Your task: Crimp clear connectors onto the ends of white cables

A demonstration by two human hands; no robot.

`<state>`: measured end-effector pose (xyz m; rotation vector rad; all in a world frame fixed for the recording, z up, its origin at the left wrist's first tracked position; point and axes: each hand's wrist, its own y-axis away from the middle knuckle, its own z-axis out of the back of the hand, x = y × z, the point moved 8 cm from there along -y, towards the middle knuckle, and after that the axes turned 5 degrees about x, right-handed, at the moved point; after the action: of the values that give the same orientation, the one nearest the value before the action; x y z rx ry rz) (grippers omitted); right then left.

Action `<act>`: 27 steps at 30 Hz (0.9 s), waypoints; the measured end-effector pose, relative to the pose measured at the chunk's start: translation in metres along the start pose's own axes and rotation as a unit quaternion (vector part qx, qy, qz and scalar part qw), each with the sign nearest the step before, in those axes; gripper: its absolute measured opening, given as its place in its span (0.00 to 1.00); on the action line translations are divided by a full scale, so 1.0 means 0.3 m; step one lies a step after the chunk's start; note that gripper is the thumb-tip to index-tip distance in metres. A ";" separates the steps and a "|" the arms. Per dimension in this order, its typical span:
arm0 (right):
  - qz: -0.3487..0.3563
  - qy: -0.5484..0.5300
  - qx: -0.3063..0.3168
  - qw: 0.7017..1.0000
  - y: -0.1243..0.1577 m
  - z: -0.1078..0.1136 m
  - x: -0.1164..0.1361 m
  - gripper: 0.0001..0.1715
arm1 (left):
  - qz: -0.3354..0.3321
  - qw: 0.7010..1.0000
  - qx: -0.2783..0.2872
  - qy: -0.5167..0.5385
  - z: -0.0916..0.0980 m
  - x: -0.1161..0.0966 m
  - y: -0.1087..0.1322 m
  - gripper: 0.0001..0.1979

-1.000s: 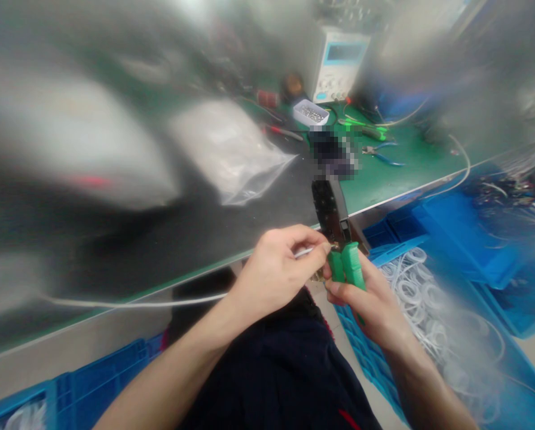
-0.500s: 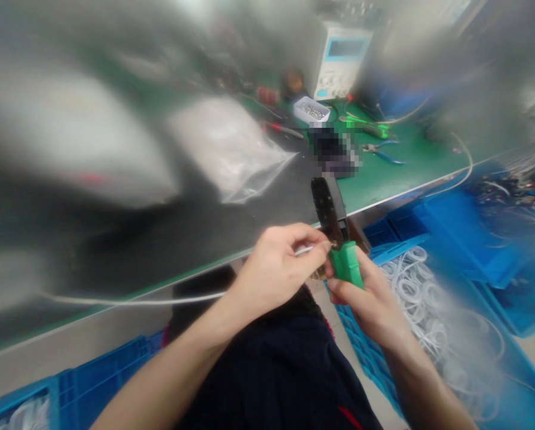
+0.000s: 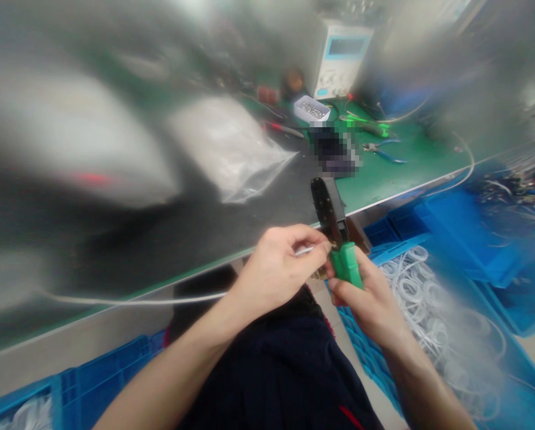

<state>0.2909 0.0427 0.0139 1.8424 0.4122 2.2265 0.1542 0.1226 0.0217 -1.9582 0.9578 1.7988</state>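
Note:
My right hand (image 3: pixel 368 295) is wrapped round the green handles of a crimping tool (image 3: pixel 330 209), whose black head points up and away over the bench edge. In a pinch of thumb and fingers, my left hand (image 3: pixel 283 260) holds a white cable (image 3: pixel 177 300) close against the tool, just where the handles meet the head. A small brassy piece shows by the left fingertips; its exact shape is too small to tell. The cable trails left from under my left wrist across the bench front.
On the bench (image 3: pixel 384 179) lie a clear plastic bag (image 3: pixel 235 149), a white tray (image 3: pixel 312 111) of small metal parts, blue-handled cutters (image 3: pixel 386 150) and green-handled pliers (image 3: pixel 368 126). An instrument (image 3: pixel 341 60) stands behind. Below right, a blue crate (image 3: pixel 361 352) holds coiled white cables (image 3: pixel 422 298).
Hardly anything differs. Both hands, the crimping tool and the cable keep nearly the same position and grip.

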 end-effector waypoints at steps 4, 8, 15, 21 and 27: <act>0.001 0.002 0.001 1.000 0.003 0.001 0.000 0.08 | -0.001 1.000 0.004 -0.003 -0.002 0.000 -0.001 0.09; 0.004 0.023 -0.006 1.000 -0.002 0.002 0.010 0.10 | -0.001 1.000 0.008 -0.004 -0.003 0.003 -0.002 0.10; 0.000 0.012 -0.018 1.000 -0.004 0.006 -0.020 0.07 | -0.002 1.000 0.014 -0.008 -0.006 0.013 -0.005 0.10; -0.014 0.147 -0.151 0.977 -0.002 0.131 -0.091 0.27 | -0.002 1.000 -0.021 -0.006 0.029 0.022 0.026 0.12; 0.002 0.375 -0.262 0.889 -0.016 0.253 -0.059 0.45 | 0.021 0.994 -0.096 0.047 0.097 0.091 0.122 0.17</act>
<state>0.3686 0.0468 0.0090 0.6805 -0.0940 2.6331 0.1077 0.1074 -0.0019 -2.1710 0.8887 1.9000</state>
